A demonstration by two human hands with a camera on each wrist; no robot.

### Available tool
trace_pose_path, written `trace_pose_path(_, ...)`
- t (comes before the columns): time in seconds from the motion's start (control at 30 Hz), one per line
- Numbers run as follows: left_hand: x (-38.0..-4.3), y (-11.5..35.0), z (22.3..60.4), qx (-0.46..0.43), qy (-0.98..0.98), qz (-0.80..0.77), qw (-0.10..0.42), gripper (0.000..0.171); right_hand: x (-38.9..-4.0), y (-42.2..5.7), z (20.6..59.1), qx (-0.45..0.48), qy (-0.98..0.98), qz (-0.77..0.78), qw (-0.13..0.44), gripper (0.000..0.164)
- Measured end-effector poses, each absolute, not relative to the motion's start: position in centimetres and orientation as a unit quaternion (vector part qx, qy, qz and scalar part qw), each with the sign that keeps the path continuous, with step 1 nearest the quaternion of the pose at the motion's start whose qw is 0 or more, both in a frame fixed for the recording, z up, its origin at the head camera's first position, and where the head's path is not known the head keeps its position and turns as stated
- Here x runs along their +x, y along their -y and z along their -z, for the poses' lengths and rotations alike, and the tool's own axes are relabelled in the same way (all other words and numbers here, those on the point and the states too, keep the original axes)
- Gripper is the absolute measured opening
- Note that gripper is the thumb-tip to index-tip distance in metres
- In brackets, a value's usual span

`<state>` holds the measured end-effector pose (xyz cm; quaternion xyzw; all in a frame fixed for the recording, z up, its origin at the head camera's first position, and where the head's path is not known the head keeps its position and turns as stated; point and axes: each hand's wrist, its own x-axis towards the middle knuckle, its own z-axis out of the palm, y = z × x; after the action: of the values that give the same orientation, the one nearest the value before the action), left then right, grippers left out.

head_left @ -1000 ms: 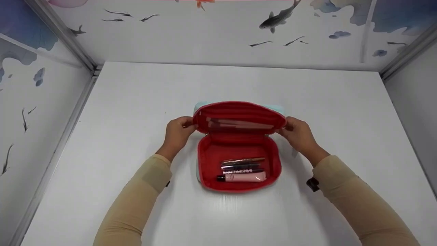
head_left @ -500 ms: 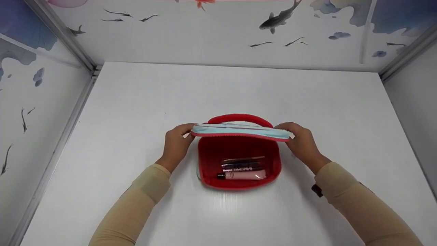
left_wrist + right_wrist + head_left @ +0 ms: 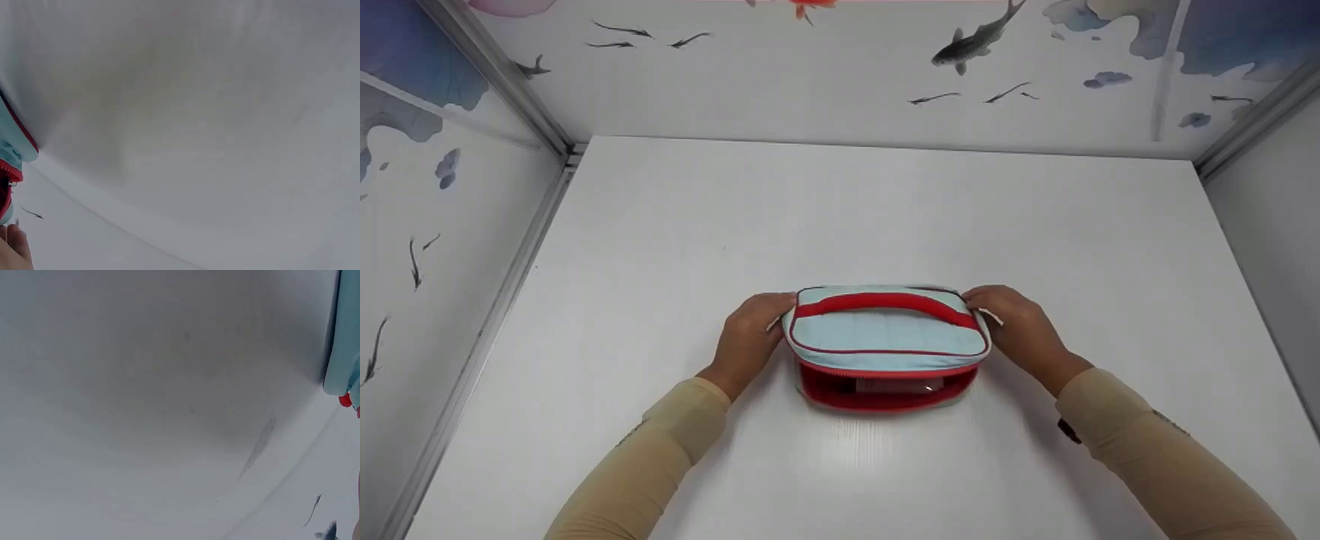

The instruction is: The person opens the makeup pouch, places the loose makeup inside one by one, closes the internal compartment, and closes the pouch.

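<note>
A light blue cosmetic bag [image 3: 885,334] with red piping and a red carry handle [image 3: 885,301] sits on the table, its lid lowered most of the way. Through the gap at the front shows the red lining, with part of a pink tube [image 3: 900,385] inside; the other contents are hidden under the lid. My left hand [image 3: 750,330] grips the lid's left side. On the lid's right side, my right hand [image 3: 1020,322] holds the edge between thumb and fingers. In the left wrist view the bag's side [image 3: 17,132] shows at the left edge.
The white table [image 3: 697,202] reaches back to a wall panel [image 3: 810,82] printed with fish. Another printed panel [image 3: 472,217] stands along the left side, and a plain panel [image 3: 1267,187] on the right.
Both hands have swung the lid from upright forward and down over the bag's base, covering most of the contents. The lid's light blue top and handle have come into view.
</note>
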<state>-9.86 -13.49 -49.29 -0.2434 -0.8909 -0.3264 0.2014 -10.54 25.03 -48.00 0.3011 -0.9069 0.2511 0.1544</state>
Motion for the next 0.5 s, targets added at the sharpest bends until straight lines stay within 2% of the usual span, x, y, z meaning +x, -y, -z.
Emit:
trace_pose_path(0.27,-9.1,14.1,50.0,-0.302,0.894,0.262,0.201,0.040,-10.1,-25.2,48.5,0.336,0.904,-0.208,0.161,0.034)
trace_pose_path(0.5,-8.6,14.2,50.3,-0.335,0.886,0.234,0.219,0.038,-9.6,-25.3,48.5,0.346,0.906,-0.185,0.157,0.037)
